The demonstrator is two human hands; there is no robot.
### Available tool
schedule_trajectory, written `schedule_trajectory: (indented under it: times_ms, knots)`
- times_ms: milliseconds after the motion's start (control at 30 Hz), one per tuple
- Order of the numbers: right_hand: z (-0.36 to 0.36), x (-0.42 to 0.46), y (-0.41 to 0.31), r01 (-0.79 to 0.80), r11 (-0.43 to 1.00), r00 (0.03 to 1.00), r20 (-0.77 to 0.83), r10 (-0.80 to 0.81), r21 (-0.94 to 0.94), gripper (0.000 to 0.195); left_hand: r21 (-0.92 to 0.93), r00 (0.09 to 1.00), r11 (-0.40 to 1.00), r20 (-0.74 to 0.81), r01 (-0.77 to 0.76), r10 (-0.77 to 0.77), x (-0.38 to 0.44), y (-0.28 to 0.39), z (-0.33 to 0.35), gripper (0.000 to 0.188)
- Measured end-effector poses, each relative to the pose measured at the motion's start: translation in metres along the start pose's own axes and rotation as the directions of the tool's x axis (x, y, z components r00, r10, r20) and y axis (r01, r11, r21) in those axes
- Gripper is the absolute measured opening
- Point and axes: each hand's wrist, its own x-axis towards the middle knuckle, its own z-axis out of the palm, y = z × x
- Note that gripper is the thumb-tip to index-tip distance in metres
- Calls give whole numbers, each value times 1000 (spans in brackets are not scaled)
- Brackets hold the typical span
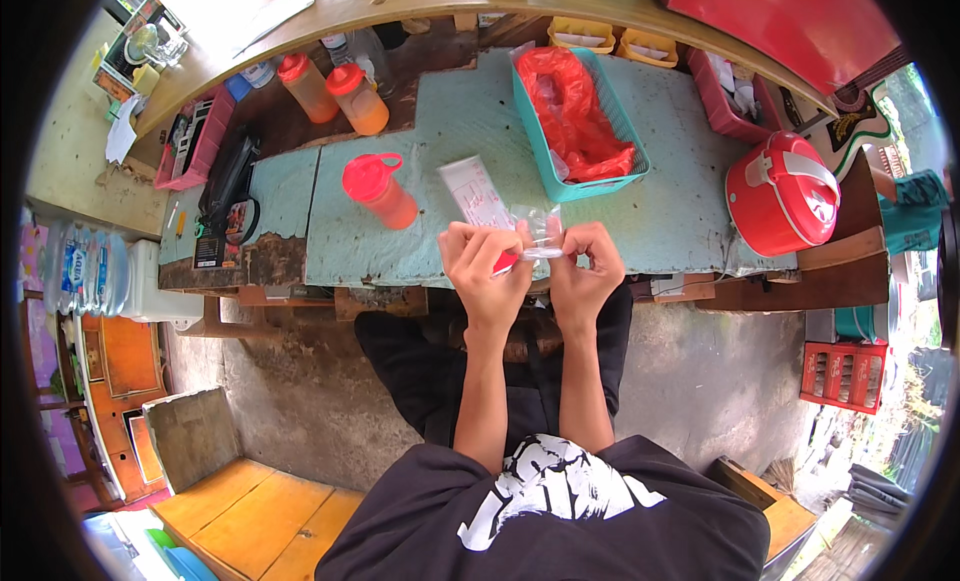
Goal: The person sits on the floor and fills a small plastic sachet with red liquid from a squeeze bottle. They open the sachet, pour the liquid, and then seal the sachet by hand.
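Both hands pinch a small clear plastic bag (538,225) above the front edge of the table. My left hand (487,260) grips its left side between thumb and fingers, and my right hand (591,260) holds the right side the same way. The bag's gathered edge runs between the two thumbs; whether anything is inside is hard to see. Just beyond the left hand lies a white plastic pack (474,193) with red printing, partly hidden by the fingers. A turquoise basket (551,187) lined with a red plastic bag (574,116) stands behind the hands.
A squeeze bottle with a red lid (380,191) stands left on the worn table (337,243). Two orange-filled squeeze bottles (358,99) are farther back. To the right sits a red rice cooker (784,195). At the far right edge, a person's teal clothing (911,210) shows.
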Motion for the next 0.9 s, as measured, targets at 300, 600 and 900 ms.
schedule_trajectory:
  times_ms: [300,600,900]
  knots:
    - [4,2,-2,-14,1000,1000,13,14,14,21,33,999,998,8,-45,44,4,-5,-6,27]
    - [-3,5,5,-47,999,999,15,47,-11,23,-15,996,999,81,-35,36,4,-8,-2,29]
    - [-15,10,17,-229,973,972,53,230,-15,20,-143,929,933,226,330,-294,-17,-3,15,23]
